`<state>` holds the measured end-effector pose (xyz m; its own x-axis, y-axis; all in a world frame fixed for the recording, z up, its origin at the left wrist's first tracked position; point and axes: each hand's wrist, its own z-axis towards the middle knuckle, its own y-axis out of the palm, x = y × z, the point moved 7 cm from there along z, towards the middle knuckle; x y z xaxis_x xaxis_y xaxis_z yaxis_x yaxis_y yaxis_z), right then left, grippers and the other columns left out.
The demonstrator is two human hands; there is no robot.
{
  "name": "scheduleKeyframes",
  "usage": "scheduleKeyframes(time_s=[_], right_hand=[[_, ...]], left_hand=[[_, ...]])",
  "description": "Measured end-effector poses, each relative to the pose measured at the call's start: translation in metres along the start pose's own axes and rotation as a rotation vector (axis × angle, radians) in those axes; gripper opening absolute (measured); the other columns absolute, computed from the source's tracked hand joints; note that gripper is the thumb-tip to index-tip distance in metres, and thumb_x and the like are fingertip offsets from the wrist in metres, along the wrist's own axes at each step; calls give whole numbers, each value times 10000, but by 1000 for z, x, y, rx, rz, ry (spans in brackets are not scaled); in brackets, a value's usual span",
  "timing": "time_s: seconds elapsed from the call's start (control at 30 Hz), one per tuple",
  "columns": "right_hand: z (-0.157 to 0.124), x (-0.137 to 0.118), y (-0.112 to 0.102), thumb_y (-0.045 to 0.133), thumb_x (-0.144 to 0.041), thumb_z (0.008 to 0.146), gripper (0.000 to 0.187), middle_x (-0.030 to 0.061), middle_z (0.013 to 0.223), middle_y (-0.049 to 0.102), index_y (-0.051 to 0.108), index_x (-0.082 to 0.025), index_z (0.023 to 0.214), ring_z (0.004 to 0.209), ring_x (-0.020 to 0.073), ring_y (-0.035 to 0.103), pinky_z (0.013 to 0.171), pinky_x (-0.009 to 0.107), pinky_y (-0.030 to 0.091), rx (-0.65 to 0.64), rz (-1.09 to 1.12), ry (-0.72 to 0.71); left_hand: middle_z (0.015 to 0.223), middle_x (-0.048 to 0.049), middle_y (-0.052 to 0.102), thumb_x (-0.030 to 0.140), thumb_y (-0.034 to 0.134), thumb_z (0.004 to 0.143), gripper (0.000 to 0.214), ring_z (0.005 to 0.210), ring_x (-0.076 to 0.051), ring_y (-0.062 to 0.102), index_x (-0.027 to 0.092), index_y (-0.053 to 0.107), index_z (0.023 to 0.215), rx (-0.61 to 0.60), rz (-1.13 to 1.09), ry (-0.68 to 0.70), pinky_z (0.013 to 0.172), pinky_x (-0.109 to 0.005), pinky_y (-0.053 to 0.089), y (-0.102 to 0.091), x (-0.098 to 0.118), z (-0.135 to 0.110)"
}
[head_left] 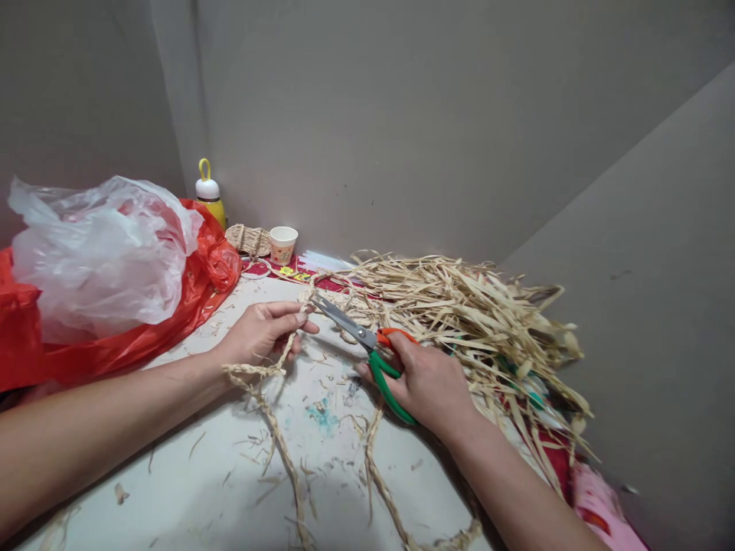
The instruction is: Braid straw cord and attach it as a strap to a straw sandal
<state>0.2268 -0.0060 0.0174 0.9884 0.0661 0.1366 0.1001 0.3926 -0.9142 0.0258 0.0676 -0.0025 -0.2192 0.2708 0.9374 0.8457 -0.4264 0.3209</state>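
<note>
My left hand (pixel 261 334) is closed round a braided straw rope (pixel 276 428), pinching it near the fingertips. The rope runs from that hand down across the white table (pixel 189 474) toward me. My right hand (pixel 428 383) grips a pair of scissors (pixel 367 344) with green and orange handles. The steel blades point left and up, with their tips right by the fingertips of my left hand and the braid. A second braided strand lies under my right wrist.
A big pile of loose straw strips (pixel 471 314) lies at the right. A red plastic bag (pixel 115 337) with a clear bag (pixel 97 252) on it fills the left. A yellow bottle (pixel 210 191), a woven item (pixel 248 239) and a paper cup (pixel 283 245) stand by the back wall.
</note>
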Motion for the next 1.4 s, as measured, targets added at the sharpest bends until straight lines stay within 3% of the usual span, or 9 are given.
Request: scheduleKeyframes(time_s=[0.33,0.53,0.77,0.93,1.13,1.33,1.4], right_hand=[[0,-6,-11,473,-565,806,392,30,527,613,592,-196,749,493,190,578,505,257,249,91,-38,-71],[-2,-3,-12,472,-606,786,438,37,503,623,664,-213,757,455,193,556,481,259,220,155,-65,-39],[-3,2,-5,469,-619,779,452,27,491,639,698,-229,794,426,185,565,466,251,236,120,6,2],[-4,2,-4,487,-630,766,453,22,488,638,701,-233,810,430,185,567,466,251,236,116,-3,16],[-5,6,-1,512,-663,744,471,12,514,651,691,-233,812,435,184,569,468,249,234,108,33,48],[-3,5,-6,439,-617,801,463,25,491,614,659,-210,780,425,179,539,463,249,214,102,0,47],[-2,2,-10,435,-590,812,437,24,487,600,639,-205,784,431,181,537,466,252,207,92,-12,20]], left_hand=[[716,-54,693,215,723,696,161,383,-64,512,110,624,768,6,-27,-49,358,-181,383,5,0,-2],[613,-5,643,215,737,668,161,369,-46,478,114,642,750,14,-14,-61,337,-151,310,3,-1,-2],[581,18,594,252,738,670,171,374,-34,441,122,673,760,22,45,-68,343,-152,273,0,-2,0],[595,15,580,222,713,682,128,367,-29,415,113,665,729,22,40,-66,332,-158,261,4,2,-1],[645,-3,601,120,658,678,144,406,-49,466,90,676,817,-33,-75,-63,377,-172,366,12,8,-4],[792,-55,703,106,671,724,301,420,-46,501,113,639,1023,12,-85,-55,391,-161,403,3,8,1],[827,-69,721,113,691,720,265,422,-42,510,120,630,978,18,-75,-29,405,-158,419,0,8,4]])
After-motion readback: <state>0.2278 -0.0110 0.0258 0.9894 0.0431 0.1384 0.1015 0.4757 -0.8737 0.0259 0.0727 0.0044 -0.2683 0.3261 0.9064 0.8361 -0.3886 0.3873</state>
